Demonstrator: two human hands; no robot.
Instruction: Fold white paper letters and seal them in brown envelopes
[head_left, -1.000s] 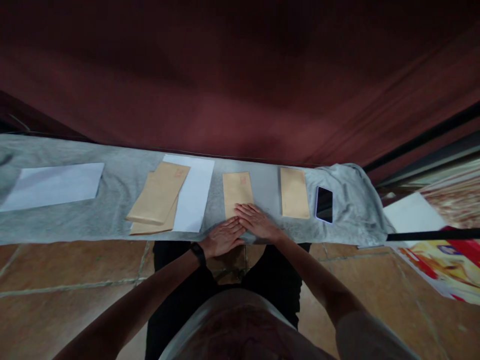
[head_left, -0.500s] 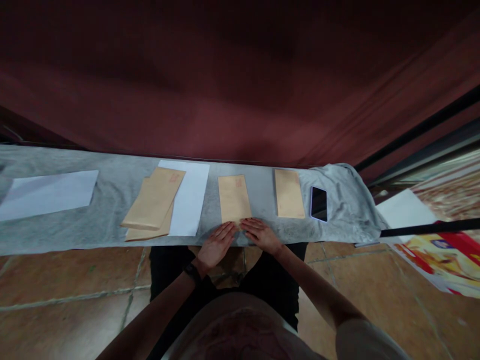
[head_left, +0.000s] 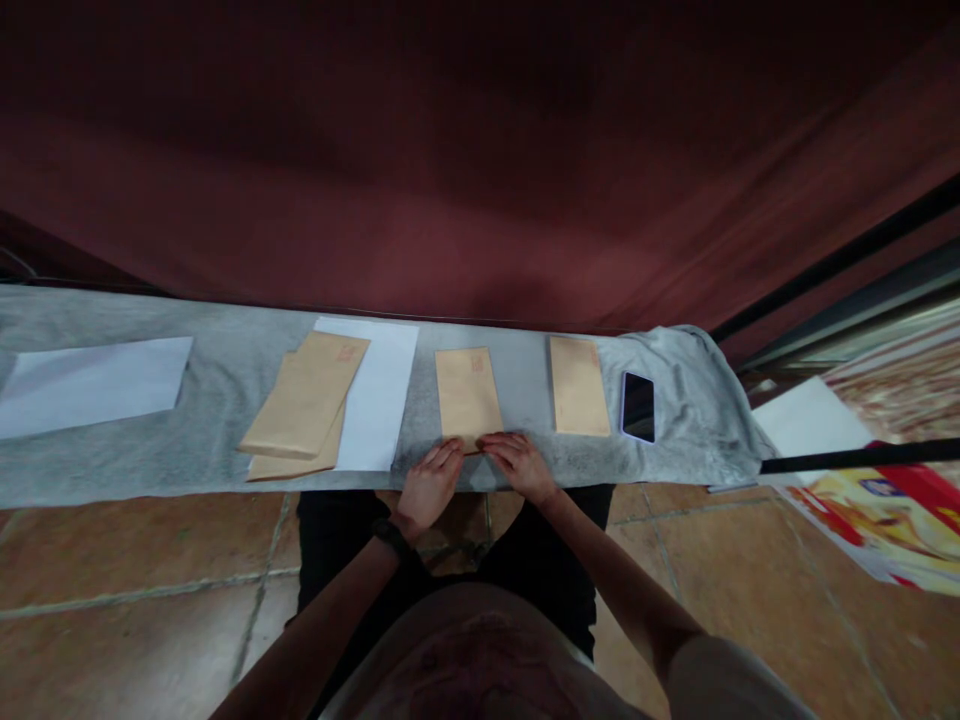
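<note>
A brown paper envelope (head_left: 469, 392) with small red print at its far right corner lies in front of me on the grey cloth. My left hand (head_left: 433, 482) has its fingers together, gripping the envelope's near left corner. At the near right corner my right hand (head_left: 523, 468) does the same, its fingertips pressed close on the edge. The thumbs are mostly hidden under the fingers. Another brown envelope (head_left: 580, 388) lies to the right, apart from my hands. To the left, several brown envelopes (head_left: 306, 395) overlap white paper (head_left: 384, 395).
A phone (head_left: 638, 407) lies right of the envelopes. More white paper (head_left: 97, 385) rests at the far left of the cloth-covered surface (head_left: 217, 400). A dark red curtain (head_left: 450, 200) rises behind it. At the right are a black bar (head_left: 855, 457) and a colourful printed box (head_left: 892, 520).
My left hand has shifted slightly forward and its fingers, flatter before, are now drawn in at the envelope's near edge. My right hand has barely moved, its fingers bending a little more.
</note>
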